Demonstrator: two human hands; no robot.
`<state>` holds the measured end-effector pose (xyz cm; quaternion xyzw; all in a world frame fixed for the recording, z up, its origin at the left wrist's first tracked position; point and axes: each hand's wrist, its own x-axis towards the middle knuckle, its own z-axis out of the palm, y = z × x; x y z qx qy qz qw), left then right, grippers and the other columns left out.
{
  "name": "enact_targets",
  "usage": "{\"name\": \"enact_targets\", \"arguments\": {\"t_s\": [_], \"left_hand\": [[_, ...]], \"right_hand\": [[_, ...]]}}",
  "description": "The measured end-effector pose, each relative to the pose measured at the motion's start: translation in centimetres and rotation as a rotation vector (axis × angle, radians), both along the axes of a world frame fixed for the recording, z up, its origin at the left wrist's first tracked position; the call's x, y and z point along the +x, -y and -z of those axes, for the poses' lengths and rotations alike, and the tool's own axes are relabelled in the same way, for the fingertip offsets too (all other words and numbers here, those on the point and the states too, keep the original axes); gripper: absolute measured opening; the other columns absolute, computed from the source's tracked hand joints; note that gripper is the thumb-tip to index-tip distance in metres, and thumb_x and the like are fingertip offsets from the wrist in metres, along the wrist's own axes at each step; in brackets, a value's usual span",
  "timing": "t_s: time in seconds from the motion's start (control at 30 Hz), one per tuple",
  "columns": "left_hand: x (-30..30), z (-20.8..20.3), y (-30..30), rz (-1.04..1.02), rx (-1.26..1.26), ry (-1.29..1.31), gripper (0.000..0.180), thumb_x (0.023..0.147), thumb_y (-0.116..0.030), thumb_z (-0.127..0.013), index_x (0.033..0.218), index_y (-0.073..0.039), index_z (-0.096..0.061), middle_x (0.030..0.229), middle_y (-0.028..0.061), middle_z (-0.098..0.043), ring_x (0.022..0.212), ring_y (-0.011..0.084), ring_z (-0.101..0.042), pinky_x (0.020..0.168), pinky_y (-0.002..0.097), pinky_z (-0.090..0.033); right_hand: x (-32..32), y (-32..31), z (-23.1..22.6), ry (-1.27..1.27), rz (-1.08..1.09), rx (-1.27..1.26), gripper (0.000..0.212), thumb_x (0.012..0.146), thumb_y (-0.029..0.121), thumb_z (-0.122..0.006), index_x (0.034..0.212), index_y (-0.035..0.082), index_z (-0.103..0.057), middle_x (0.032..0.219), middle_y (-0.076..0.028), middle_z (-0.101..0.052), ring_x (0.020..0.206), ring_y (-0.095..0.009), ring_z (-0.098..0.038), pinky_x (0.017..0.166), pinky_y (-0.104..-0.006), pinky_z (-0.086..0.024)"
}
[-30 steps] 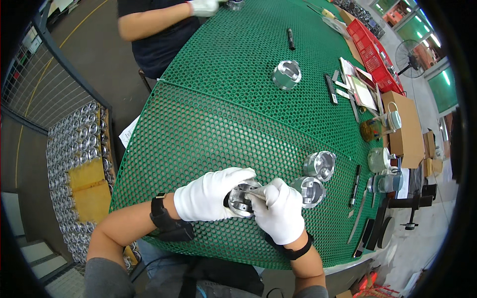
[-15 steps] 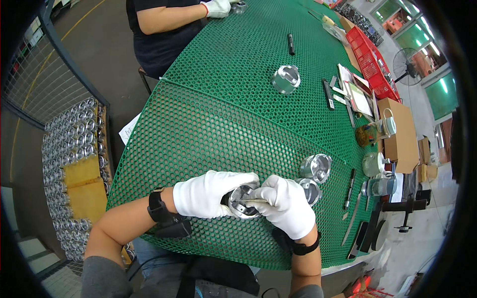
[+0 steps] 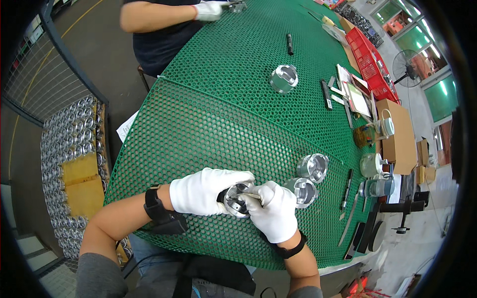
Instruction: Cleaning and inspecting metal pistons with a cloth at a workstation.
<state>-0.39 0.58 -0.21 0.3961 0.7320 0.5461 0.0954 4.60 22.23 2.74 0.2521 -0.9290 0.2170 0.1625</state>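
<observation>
My left hand, in a white glove, is wrapped round a silver metal piston with its hollow side turned up. Above the piston's opening, my right hand, gloved too, pinches a thin greyish tool whose tip goes into the hollow; its exact kind is hard to make out. Right beside my right hand lies one piston, and a second piston sits just beyond it. Farther off on the green mat stands another piston.
Across the mat a person's gloved hand works on a metal part. Along the right are a marker, glass jars, a notebook, a red crate and a cardboard box. Pallet-stacked pistons stand at left.
My right hand has moved a little left with the tool, which now sits more slanted in the piston. The other person's arm has shifted to the left.
</observation>
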Motion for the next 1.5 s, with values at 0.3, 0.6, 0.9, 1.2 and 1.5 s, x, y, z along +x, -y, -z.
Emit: {"name": "enact_targets", "arguments": {"t_s": [0.3, 0.6, 0.9, 1.2, 1.5], "left_hand": [[0.0, 0.3, -0.2, -0.032, -0.011, -0.081, 0.07, 0.077, -0.026, -0.089, 0.134, 0.0, -0.058, 0.108, 0.0188, -0.074, 0.094, 0.0359, -0.074, 0.082, 0.0402, -0.06], [-0.1, 0.2, 0.1, 0.004, 0.004, -0.011, 0.071, 0.078, -0.028, -0.089, 0.136, -0.001, -0.057, 0.109, 0.0189, -0.073, 0.097, 0.0369, -0.072, 0.084, 0.0422, -0.059], [-0.3, 0.4, 0.0, 0.016, 0.008, 0.0, 0.072, 0.078, -0.029, -0.088, 0.137, -0.002, -0.056, 0.107, 0.0189, -0.073, 0.094, 0.0377, -0.072, 0.082, 0.043, -0.058], [-0.4, 0.2, 0.1, 0.018, 0.014, -0.017, 0.071, 0.079, -0.031, -0.088, 0.136, -0.002, -0.056, 0.109, 0.0183, -0.073, 0.095, 0.0366, -0.072, 0.083, 0.0423, -0.059], [-0.2, -0.2, -0.2, 0.012, -0.015, 0.004, 0.07, 0.077, -0.028, -0.09, 0.133, -0.001, -0.059, 0.109, 0.0186, -0.074, 0.096, 0.0358, -0.074, 0.082, 0.04, -0.06]], "right_hand": [[0.2, 0.0, -0.3, 0.118, 0.077, -0.006, 0.024, 0.078, 0.019, -0.086, 0.086, 0.012, -0.064, 0.078, -0.004, -0.063, 0.07, -0.027, -0.065, 0.06, -0.0402, -0.05], [-1.6, -1.9, -1.6, 0.24, -0.178, 0.084, 0.027, 0.083, 0.027, -0.08, 0.093, 0.013, -0.061, 0.086, -0.007, -0.059, 0.068, -0.029, -0.063, 0.061, -0.0421, -0.052], [0.2, -0.5, -0.7, 0.075, -0.015, 0.117, 0.026, 0.079, 0.023, -0.083, 0.089, 0.012, -0.062, 0.082, -0.004, -0.061, 0.066, -0.028, -0.063, 0.059, -0.0405, -0.05], [-1.1, -1.2, -1.9, 0.171, -0.119, 0.087, 0.024, 0.079, 0.022, -0.084, 0.085, 0.012, -0.063, 0.08, -0.004, -0.062, 0.066, -0.027, -0.063, 0.059, -0.0399, -0.05], [0.2, -0.8, -0.2, 0.102, -0.022, 0.019, 0.024, 0.078, 0.018, -0.084, 0.089, 0.013, -0.063, 0.079, -0.004, -0.062, 0.061, -0.028, -0.062, 0.054, -0.0404, -0.049]]}}
